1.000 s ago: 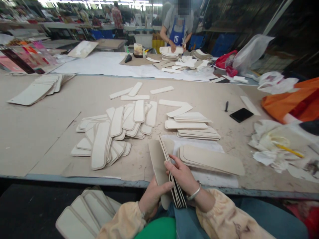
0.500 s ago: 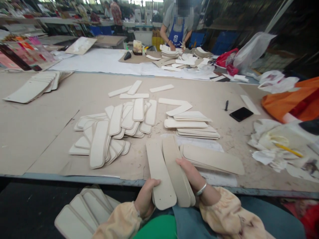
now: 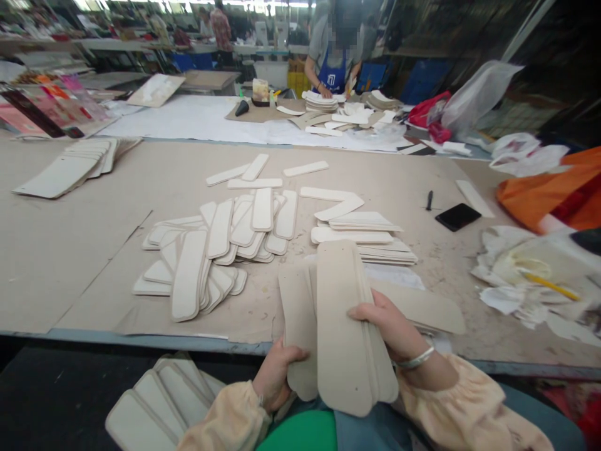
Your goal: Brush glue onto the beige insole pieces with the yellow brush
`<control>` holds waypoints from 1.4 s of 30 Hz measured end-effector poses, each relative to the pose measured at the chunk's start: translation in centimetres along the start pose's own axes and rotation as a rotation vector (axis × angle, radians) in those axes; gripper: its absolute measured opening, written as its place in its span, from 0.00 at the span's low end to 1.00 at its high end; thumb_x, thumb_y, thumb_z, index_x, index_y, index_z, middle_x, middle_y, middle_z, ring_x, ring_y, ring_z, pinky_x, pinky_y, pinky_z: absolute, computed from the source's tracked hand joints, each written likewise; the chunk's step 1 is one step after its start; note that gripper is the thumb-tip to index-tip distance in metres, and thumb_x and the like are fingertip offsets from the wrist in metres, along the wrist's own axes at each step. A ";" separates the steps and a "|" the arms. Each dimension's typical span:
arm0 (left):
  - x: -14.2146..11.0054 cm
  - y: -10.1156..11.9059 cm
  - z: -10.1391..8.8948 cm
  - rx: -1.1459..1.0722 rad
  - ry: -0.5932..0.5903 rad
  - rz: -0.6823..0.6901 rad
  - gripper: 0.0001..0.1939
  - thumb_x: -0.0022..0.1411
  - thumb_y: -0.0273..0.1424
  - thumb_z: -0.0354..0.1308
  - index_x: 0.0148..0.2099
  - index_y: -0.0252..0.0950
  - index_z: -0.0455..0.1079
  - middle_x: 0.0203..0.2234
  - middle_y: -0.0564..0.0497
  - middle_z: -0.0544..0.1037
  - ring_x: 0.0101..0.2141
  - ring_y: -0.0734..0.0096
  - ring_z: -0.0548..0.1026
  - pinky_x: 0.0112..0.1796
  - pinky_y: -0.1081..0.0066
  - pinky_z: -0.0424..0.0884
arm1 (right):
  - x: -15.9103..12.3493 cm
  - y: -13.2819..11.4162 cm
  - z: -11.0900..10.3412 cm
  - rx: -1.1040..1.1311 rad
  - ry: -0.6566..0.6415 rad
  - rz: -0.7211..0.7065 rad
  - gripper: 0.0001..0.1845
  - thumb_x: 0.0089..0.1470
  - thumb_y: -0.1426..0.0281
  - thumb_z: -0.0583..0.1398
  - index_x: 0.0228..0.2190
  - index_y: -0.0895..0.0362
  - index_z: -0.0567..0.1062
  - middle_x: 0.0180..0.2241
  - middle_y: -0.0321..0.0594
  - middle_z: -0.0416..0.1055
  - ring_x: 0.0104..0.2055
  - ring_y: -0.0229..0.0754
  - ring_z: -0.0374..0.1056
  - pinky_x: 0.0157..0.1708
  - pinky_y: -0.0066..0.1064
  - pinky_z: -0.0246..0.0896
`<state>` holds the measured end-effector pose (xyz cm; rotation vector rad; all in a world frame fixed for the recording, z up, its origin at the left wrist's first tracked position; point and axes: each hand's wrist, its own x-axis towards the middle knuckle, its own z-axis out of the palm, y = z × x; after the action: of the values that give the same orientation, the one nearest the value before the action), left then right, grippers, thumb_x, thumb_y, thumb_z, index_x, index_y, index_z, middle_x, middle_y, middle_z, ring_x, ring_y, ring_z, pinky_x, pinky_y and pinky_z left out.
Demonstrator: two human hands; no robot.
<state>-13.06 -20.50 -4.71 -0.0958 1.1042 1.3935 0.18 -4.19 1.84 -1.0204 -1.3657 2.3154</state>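
My right hand (image 3: 392, 319) is closed around a fanned stack of long beige panels (image 3: 345, 326) with rounded corners and small holes at the ends, thumb on the front face. My left hand (image 3: 279, 376) pinches the lower left edge of another beige panel (image 3: 297, 319), whose right side is hidden behind the stack. Both hands are at the table's front edge. Just past my right hand, more large panels (image 3: 429, 307) lie on the table. Behind the held stack are piled narrower strips (image 3: 352, 235).
A heap of pale rounded panels (image 3: 190, 269) spreads left of centre. Other stacks lie at far left (image 3: 61, 169) and below the table edge (image 3: 150, 407). A phone (image 3: 457, 217), crumpled paper (image 3: 509, 269) and an orange bag (image 3: 539, 194) lie right. A co-worker (image 3: 331, 69) stands opposite.
My right hand has lifted its stack and brought it in front of the left-hand panel, overlapping it. The left-hand panel, earlier fully visible and pale, now sits partly behind and looks darker.
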 end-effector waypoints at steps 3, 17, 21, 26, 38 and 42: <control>-0.3 0.4 0.4 -0.129 0.038 -0.033 0.23 0.52 0.29 0.61 0.50 0.26 0.70 0.38 0.38 0.81 0.40 0.53 0.79 0.40 0.62 0.73 | 1.3 1.4 1.7 -0.140 -0.085 0.038 0.20 0.43 0.65 0.60 0.39 0.61 0.70 0.33 0.43 0.75 0.32 0.45 0.71 0.32 0.35 0.66; 0.1 -0.6 0.1 -0.048 0.199 0.024 0.40 0.48 0.30 0.67 0.62 0.34 0.58 0.43 0.42 0.80 0.44 0.52 0.78 0.47 0.58 0.74 | 1.6 6.3 3.5 -0.792 0.233 -0.074 0.45 0.44 0.53 0.63 0.58 0.60 0.58 0.47 0.52 0.72 0.48 0.53 0.70 0.44 0.39 0.63; 0.1 -1.2 -0.2 0.094 0.170 0.089 0.41 0.44 0.35 0.70 0.60 0.33 0.62 0.38 0.43 0.81 0.43 0.49 0.78 0.47 0.55 0.73 | 2.3 5.9 4.4 -0.674 0.170 -0.203 0.49 0.38 0.63 0.67 0.60 0.60 0.56 0.47 0.48 0.72 0.46 0.49 0.70 0.43 0.35 0.65; 1.2 0.4 -1.5 0.555 -0.057 0.200 0.30 0.42 0.44 0.70 0.45 0.31 0.73 0.40 0.40 0.81 0.48 0.47 0.75 0.51 0.57 0.69 | 0.9 2.9 3.7 -1.063 -0.042 -0.499 0.48 0.47 0.66 0.62 0.64 0.65 0.47 0.46 0.53 0.72 0.45 0.50 0.70 0.41 0.36 0.65; 0.7 8.7 -7.0 1.470 0.366 0.867 0.58 0.39 0.38 0.69 0.67 0.28 0.43 0.63 0.29 0.52 0.63 0.42 0.51 0.59 0.45 0.54 | 1.2 4.7 1.8 -1.730 -0.012 -0.533 0.40 0.49 0.78 0.59 0.62 0.58 0.52 0.35 0.46 0.72 0.35 0.46 0.69 0.30 0.32 0.61; 2.2 8.4 -6.5 1.393 0.118 0.844 0.47 0.41 0.22 0.59 0.65 0.33 0.49 0.63 0.37 0.57 0.64 0.52 0.53 0.63 0.53 0.48 | 1.1 4.9 1.2 -1.665 0.024 -0.473 0.18 0.48 0.78 0.58 0.44 0.60 0.69 0.34 0.47 0.72 0.37 0.47 0.69 0.33 0.34 0.63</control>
<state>-23.91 -20.92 -5.09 1.4290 2.1134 0.9819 -0.88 -6.95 -2.39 -0.7403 -3.0219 0.4433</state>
